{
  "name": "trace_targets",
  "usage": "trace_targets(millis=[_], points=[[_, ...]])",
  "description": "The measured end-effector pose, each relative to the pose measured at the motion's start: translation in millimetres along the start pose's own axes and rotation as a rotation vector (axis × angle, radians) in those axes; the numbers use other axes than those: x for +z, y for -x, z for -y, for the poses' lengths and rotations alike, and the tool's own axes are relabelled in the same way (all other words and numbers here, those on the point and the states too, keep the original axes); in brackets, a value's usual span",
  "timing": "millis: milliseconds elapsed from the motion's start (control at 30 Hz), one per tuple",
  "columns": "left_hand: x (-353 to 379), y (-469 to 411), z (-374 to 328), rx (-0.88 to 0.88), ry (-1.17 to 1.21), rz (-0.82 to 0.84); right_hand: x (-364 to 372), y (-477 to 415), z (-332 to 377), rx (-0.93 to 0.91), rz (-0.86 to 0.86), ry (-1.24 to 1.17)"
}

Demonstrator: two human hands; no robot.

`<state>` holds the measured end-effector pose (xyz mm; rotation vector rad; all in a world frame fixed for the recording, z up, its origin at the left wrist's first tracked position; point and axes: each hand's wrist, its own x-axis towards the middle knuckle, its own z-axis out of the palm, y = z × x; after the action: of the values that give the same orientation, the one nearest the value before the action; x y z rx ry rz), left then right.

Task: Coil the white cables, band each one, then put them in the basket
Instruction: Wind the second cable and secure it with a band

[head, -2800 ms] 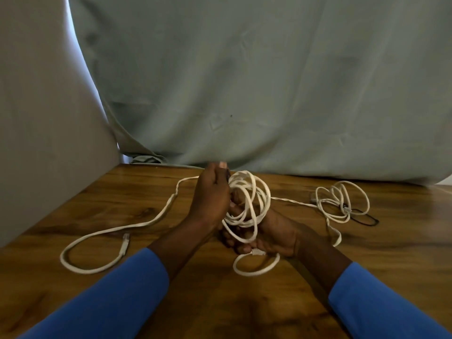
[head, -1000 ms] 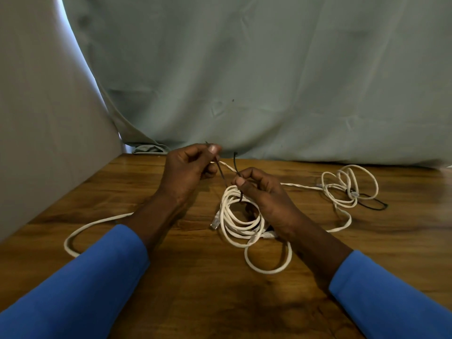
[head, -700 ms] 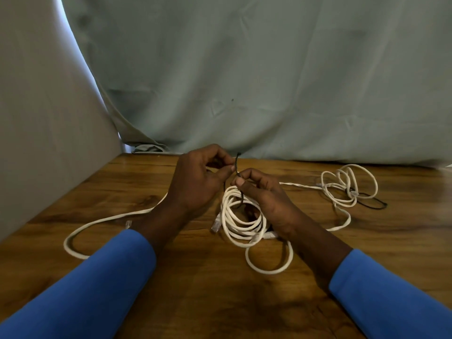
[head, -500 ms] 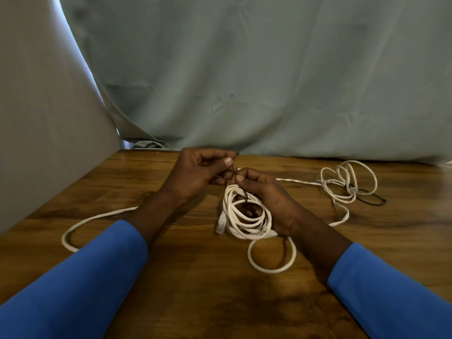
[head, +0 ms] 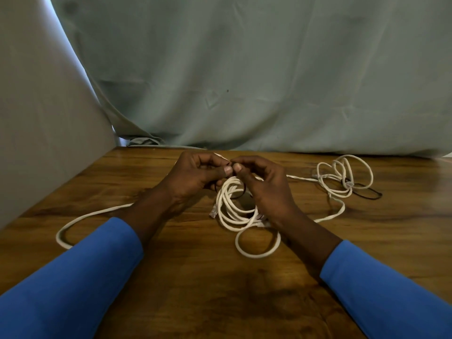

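The left hand and right hand meet thumb-to-thumb, both pinching the black band above the coil.

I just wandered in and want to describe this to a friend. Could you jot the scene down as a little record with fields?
Left hand: pinches a thin dark band above the coil
Right hand: pinches the same band, fingertips meeting the left's
Coil: white cable wound in loops, lying on the wooden table
Other cables: loose loops far right, a second dark band lying at them; a loose cable at left
Basket: not in view
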<state>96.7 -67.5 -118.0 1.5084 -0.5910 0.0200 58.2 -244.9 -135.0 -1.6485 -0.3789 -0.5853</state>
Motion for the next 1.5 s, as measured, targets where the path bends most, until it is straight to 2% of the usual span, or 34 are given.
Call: trace_targets(millis=[267, 367, 467, 633, 833, 1100, 1233, 1367, 1500], points=[[6, 0, 1, 0.071, -0.008, -0.122, -1, -1, 3, 0.107, -0.066, -0.188], [7, 0, 2, 0.133, -0.088, -0.193, 0, -1, 6, 0.182, -0.061, -0.287], [8, -2, -2, 0.187, -0.118, -0.263, 0, 0, 7, 0.211, -0.048, -0.291], [6, -4, -1, 0.330, -0.322, -0.256, 0, 0, 8, 0.227, -0.022, -0.309], [2, -5, -1, 0.393, -0.367, -0.296, 0, 0, 8, 0.218, -0.020, -0.280], [-1, -5, -3, 0.423, -0.443, -0.219, 2, 2, 10, 0.192, -0.029, -0.256], [-2, -3, -8, 0.428, -0.439, -0.235, 2, 2, 11, 0.138, -0.051, -0.190], [-6, -1, -12, 0.537, -0.632, -0.172, 1, 3, 12, 0.101, -0.044, -0.155], [-7, -2, -14, 0.557, -0.679, -0.105, 2, 4, 12, 0.102, -0.060, -0.157]])
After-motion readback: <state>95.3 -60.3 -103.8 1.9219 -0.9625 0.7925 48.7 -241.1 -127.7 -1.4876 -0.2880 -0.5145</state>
